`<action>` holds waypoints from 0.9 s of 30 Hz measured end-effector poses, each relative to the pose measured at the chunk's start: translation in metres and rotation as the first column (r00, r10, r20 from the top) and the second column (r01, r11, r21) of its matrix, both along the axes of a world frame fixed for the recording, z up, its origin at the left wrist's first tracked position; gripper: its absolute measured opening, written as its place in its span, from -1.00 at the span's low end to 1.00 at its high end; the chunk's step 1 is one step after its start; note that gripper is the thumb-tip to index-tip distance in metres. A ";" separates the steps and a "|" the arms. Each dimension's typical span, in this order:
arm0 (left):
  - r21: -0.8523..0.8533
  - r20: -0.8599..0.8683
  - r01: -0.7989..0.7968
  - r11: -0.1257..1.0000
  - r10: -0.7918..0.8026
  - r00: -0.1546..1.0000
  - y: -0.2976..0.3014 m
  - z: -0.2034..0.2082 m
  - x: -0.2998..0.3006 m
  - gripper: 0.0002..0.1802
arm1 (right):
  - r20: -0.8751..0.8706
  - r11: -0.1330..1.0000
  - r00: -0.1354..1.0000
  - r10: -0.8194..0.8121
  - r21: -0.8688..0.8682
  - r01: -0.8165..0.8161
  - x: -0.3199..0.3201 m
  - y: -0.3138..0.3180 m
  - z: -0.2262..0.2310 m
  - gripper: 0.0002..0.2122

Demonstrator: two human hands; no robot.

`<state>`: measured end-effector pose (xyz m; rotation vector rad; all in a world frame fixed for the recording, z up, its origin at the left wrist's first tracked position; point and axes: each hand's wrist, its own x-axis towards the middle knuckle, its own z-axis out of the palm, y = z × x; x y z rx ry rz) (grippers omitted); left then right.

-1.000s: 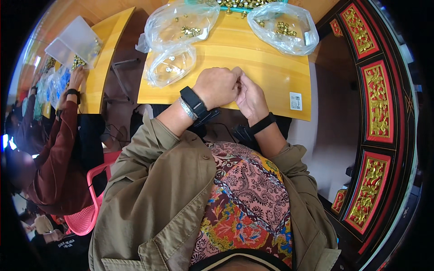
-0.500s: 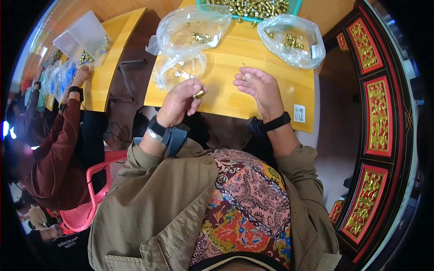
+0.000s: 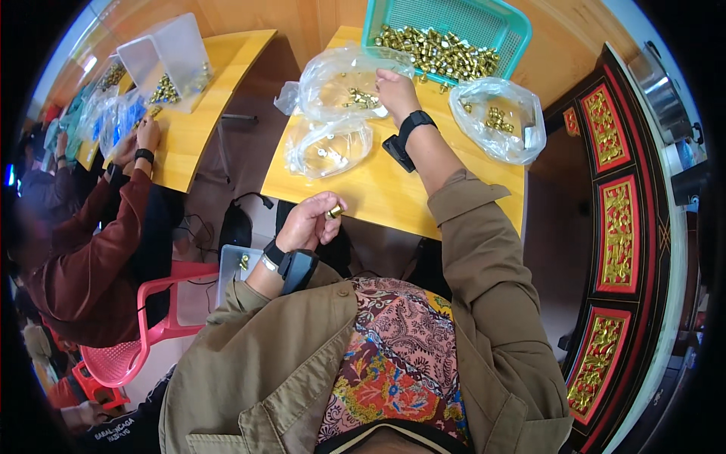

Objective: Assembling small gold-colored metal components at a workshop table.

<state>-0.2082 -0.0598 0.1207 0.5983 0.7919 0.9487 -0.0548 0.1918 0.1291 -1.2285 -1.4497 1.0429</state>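
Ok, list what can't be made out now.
Head view:
Right hand: the hand itself hides whether it holds anything.
Brass piece: partly covered by the left hand.
Basket: far edge cut off by the picture's top.
White bits in the small bag: too small to identify.

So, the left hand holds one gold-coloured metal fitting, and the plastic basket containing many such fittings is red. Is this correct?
Not quite: the basket is turquoise-green, not red, as the head view shows. The left hand does hold one gold-coloured metal fitting.
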 end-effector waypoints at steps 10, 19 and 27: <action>-0.069 0.100 0.054 0.996 -0.047 0.994 0.009 -0.012 -0.006 -0.71 | -0.323 0.967 0.946 -0.027 -0.247 -0.057 -0.031 0.013 -0.007 -0.74; 0.033 0.136 -0.046 0.998 0.041 0.990 0.095 0.018 0.074 -0.81 | -0.080 0.976 0.981 0.177 -0.115 -0.186 0.060 -0.009 0.018 -0.81; 0.111 0.219 0.069 0.991 -0.092 0.971 0.197 0.004 0.114 -0.76 | 0.157 0.926 0.923 0.352 0.087 -0.368 0.120 -0.052 0.048 -0.78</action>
